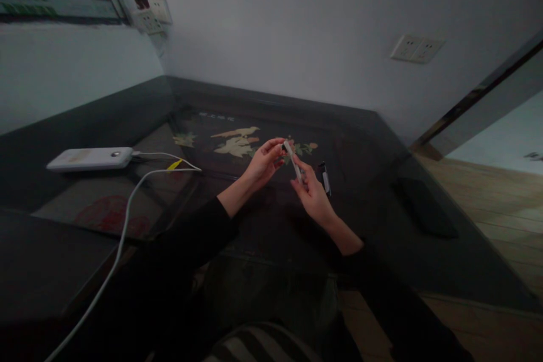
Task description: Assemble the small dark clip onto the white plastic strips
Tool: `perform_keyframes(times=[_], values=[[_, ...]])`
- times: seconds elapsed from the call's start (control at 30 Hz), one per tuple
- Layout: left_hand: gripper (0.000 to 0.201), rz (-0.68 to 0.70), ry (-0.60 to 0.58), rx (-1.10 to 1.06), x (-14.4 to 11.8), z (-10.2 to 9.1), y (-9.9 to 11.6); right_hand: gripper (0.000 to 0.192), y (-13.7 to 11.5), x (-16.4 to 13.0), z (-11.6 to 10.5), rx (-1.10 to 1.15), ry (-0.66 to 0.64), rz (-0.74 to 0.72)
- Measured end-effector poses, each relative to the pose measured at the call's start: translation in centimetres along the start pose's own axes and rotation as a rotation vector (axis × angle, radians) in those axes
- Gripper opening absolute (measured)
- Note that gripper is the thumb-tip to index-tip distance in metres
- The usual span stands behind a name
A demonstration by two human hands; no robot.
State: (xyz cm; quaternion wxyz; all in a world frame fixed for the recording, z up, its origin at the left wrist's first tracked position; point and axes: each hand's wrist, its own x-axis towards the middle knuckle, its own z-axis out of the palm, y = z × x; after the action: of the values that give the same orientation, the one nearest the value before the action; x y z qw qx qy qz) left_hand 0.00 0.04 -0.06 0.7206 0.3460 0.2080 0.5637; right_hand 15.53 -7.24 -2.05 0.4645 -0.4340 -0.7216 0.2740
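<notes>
hands meet over the middle of the dark counter (pixel 382 147). right hand (pixel 313 195) has its grip closed around the lower end of a slim white stick-like thing (pixel 292 159), left hand (pixel 266 159) pinches its top end at about 11 o'clock from the right one. can't tell what the thing is, too dim. small dark-and-white piece (pixel 325 179) lies just beside the right hand at 2 o'clock. white power bank (pixel 90 158) with a cable (pixel 127 209) sits way off at 9 o'clock.

Long black sleeves cover both arms, ending above bare wrists.
</notes>
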Motion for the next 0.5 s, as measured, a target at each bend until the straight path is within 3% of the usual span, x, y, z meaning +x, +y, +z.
perform_keyframes(times=[0.23,0.5], values=[[0.038,0.016,-0.036,0.001,-0.03,0.09,0.06,0.055,-0.18,-0.28,0.22,0.062,-0.056,0.005],[0.035,0.02,-0.02,0.021,0.12,-0.04,-0.07,0.051,0.29,0.07,-0.14,-0.037,0.027,-0.001]])
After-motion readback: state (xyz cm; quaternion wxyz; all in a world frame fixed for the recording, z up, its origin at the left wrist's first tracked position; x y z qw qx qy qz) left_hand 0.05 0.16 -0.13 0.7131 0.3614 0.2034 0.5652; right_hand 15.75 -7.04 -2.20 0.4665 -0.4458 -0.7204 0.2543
